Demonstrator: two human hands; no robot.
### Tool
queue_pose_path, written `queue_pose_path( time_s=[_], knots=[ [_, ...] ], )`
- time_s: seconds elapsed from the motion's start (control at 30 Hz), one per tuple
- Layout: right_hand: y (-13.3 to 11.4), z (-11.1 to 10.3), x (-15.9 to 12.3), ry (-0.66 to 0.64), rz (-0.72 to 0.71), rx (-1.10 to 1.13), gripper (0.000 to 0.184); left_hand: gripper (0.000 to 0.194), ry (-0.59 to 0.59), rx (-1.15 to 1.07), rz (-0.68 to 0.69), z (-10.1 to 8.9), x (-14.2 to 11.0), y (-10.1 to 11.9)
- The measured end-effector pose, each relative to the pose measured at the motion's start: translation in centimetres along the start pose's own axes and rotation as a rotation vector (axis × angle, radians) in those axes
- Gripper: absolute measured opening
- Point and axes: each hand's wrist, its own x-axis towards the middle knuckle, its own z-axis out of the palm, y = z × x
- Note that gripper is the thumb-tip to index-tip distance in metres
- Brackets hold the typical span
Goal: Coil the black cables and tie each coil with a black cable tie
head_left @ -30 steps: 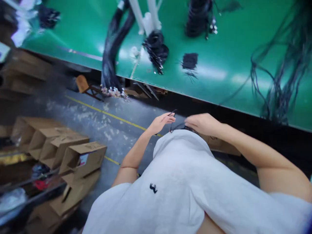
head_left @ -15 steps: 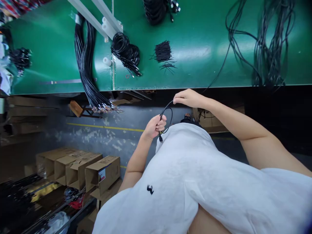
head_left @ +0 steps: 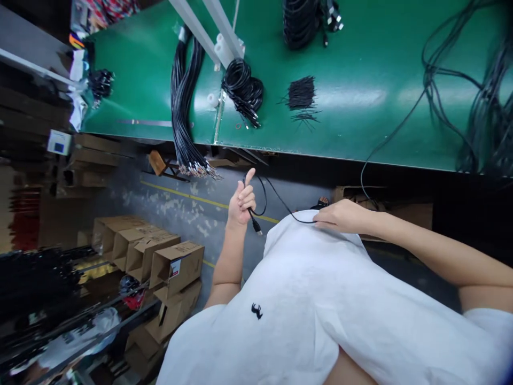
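My left hand [head_left: 242, 201] is closed around a thin black cable [head_left: 285, 205], its index finger pointing up. A loop of that cable hangs beside the fingers, and a black plug [head_left: 256, 226] with a metal tip dangles just below them. Close in front of the white shirt, my right hand [head_left: 335, 215] pinches the same cable between thumb and fingers. The cable sags between the two hands. Another length of cable drops over the edge of the green table [head_left: 344, 131] behind the right hand, from loose black cables [head_left: 436, 69] on the right.
On the table lie a pile of short black ties [head_left: 302, 93], a coiled cable bundle [head_left: 243, 88], a large coil [head_left: 300, 24] and a long wire bundle [head_left: 182, 101] overhanging the edge. White posts [head_left: 200, 32] rise there. Open cardboard boxes [head_left: 176, 264] stand at lower left.
My right hand has moved down and to the right, drawing out cable between the hands. My left hand's index finger has lifted. The view has shifted, so the table appears farther right.
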Motion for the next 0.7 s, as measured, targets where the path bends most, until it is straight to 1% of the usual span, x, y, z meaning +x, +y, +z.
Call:
queue_pose_path(
  time_s=[0.03,0.07,0.1,0.13,0.2,0.23,0.27,0.3,0.33,0.37,0.43,0.5,0.53,0.57,0.63,0.67,0.7],
  knots=[
    [-0.4,-1.6,0.7,0.019,-0.03,0.006,0.039,0.04,-0.002,-0.002,-0.022,-0.1,0.1,-0.2],
    [0.0,-3.2,1.1,0.052,-0.002,-0.003,0.038,0.041,-0.005,-0.01,-0.021,-0.2,0.2,-0.1],
    [1.0,-4.7,1.0,0.102,0.093,-0.032,0.036,0.041,-0.007,-0.023,0.003,-0.4,0.2,0.3],
    [2.5,-5.9,0.6,0.168,0.254,-0.077,0.035,0.041,-0.01,-0.04,0.047,-0.7,0.0,0.9],
    [6.6,-7.7,-1.1,0.307,0.668,-0.169,0.036,0.042,-0.03,-0.078,0.172,-1.4,-0.5,2.3],
    [8.7,-8.4,-2.1,0.354,0.864,-0.191,0.037,0.042,-0.045,-0.092,0.231,-1.7,-0.8,3.1],
    [10.7,-8.8,-3.0,0.383,0.985,-0.183,0.037,0.042,-0.06,-0.101,0.28,-1.9,-1.2,3.8],
    [12.4,-9.2,-3.8,0.4,1.052,-0.173,0.037,0.042,-0.073,-0.106,0.32,-2.0,-1.5,4.4],
    [13.8,-9.5,-4.4,0.404,1.088,-0.164,0.037,0.042,-0.082,-0.106,0.339,-2.0,-1.8,4.8],
    [14.8,-9.7,-4.8,0.403,1.099,-0.157,0.037,0.043,-0.087,-0.1,0.334,-1.9,-2.0,5.2],
    [15.6,-9.9,-5.1,0.389,1.122,-0.153,0.038,0.043,-0.09,-0.077,0.285,-1.7,-2.2,5.6],
    [15.3,-10.0,-5.0,0.386,1.147,-0.138,0.041,0.044,-0.095,-0.058,0.274,-1.6,-2.3,5.7],
    [14.9,-9.9,-4.8,0.396,1.128,-0.128,0.043,0.043,-0.097,-0.053,0.3,-1.6,-2.3,5.8],
    [14.2,-9.7,-4.6,0.411,1.076,-0.12,0.046,0.041,-0.096,-0.051,0.343,-1.6,-2.3,5.7],
    [12.3,-8.7,-4.1,0.444,0.883,-0.091,0.053,0.038,-0.071,-0.027,0.398,-1.6,-2.2,5.5],
    [11.1,-8.1,-3.8,0.45,0.766,-0.069,0.055,0.036,-0.047,0.006,0.384,-1.5,-2.0,5.3],
    [9.7,-7.5,-3.4,0.446,0.658,-0.042,0.057,0.034,-0.017,0.061,0.337,-1.4,-1.7,4.9]
  ],
)
